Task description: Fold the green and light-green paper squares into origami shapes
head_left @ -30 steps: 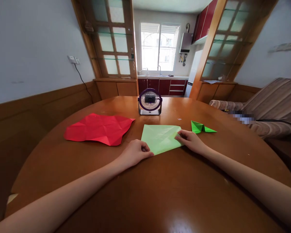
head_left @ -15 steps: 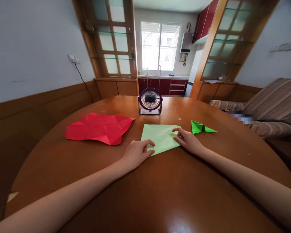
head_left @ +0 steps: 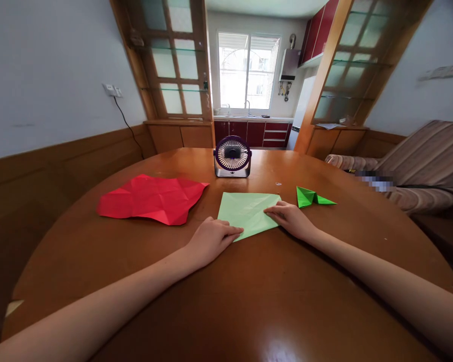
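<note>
A sheet of light green paper [head_left: 245, 208] with faint creases lies flat on the table in front of me. At its near left edge, my left hand [head_left: 215, 239] has its index finger and thumb closed together on the paper. My right hand [head_left: 290, 217] is at the paper's right side, its fingertips pinched together on the sheet. Just right of that hand sits a folded bright green paper piece [head_left: 307, 197] with pointed ends. To the left, apart from both hands, a creased red paper sheet [head_left: 153, 198] is spread out.
A small purple desk fan [head_left: 232, 155] stands beyond the paper on the round wooden table [head_left: 226, 301]. A tiny pale scrap [head_left: 278, 184] lies right of the fan. A striped sofa [head_left: 430, 161] is off to the right.
The fingers of both hands have closed from a spread pose to a pinch on the light green paper. The paper and the other things stay in place.
</note>
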